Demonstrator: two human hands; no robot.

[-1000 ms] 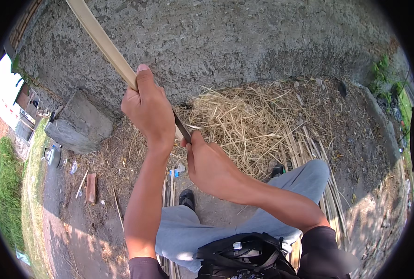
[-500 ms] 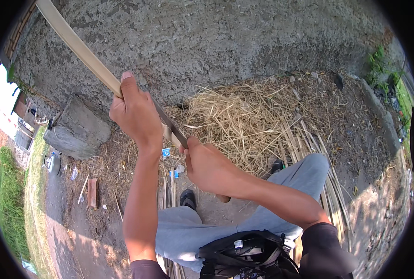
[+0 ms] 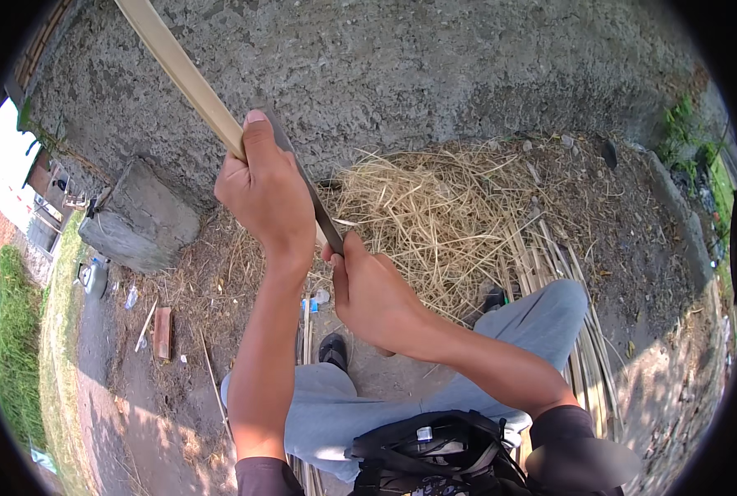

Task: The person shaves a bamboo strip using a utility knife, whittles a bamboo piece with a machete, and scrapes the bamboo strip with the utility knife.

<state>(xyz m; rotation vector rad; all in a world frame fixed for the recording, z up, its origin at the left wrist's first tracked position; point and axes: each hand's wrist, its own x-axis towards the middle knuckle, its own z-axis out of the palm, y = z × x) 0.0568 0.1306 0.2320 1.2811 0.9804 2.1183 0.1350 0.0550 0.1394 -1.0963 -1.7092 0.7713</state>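
Observation:
A long pale strip, which looks like split bamboo (image 3: 188,76), slants up and away to the upper left. My left hand (image 3: 268,194) is closed around its lower part, thumb laid along the top. The strip's near end shows briefly between my hands, beside the blade. In my right hand (image 3: 381,299) is a knife (image 3: 325,221) with a long dark blade; its handle end peeks out below the palm. The blade points up and left, running close along the strip and behind my left hand. Whether its edge touches the strip is hidden.
Thin shavings (image 3: 426,211) lie heaped ahead, below a rough grey wall (image 3: 368,74). Long strips (image 3: 588,364) rest on the ground beneath my right leg. To the left are a concrete block (image 3: 141,219), a reddish brick-like piece (image 3: 162,333) and a metal kettle (image 3: 94,279).
My left hand and the strip have shifted right and slightly up. The right hand with the knife has moved only a little, and more blade shows beyond the left hand.

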